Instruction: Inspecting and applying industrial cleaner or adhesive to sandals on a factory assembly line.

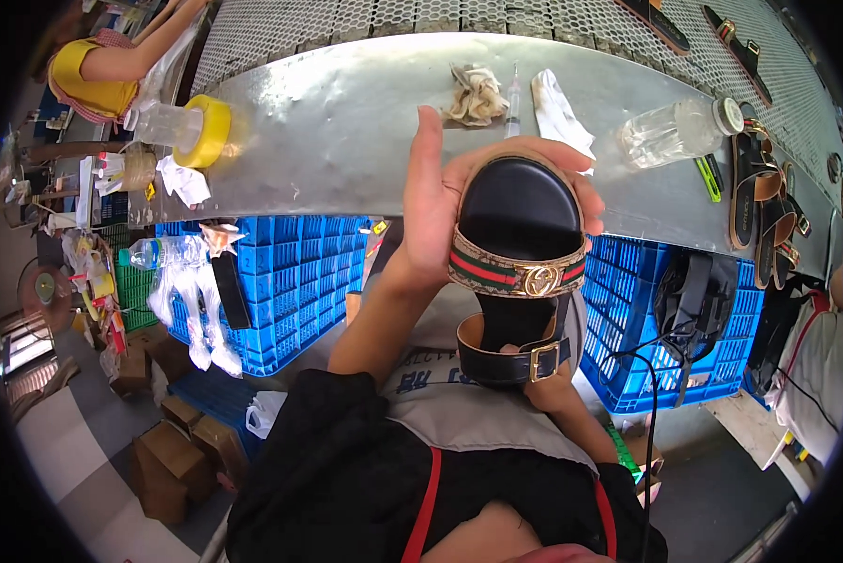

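Note:
A black-soled sandal [521, 208] is held up in front of me, toe end pointing away. Across its toe runs a patterned tan strap with a green-and-red stripe and a gold emblem; nearer me is a black ankle strap [496, 361] with a gold square buckle. My left hand [431, 202] cradles the toe end from behind, thumb raised at the left and fingertips showing at the right edge. Below the buckle, my right hand [553, 389] grips the heel end, its fingers partly hidden by the strap.
On the metal table [318, 122] lie a crumpled stained cloth [476, 97], a syringe [513, 98], white paper [560, 108], a clear bottle [670, 134], a green cutter [707, 178] and yellow tape [205, 131]. More sandals [754, 188] line the right side. Blue crates [309, 281] stand below.

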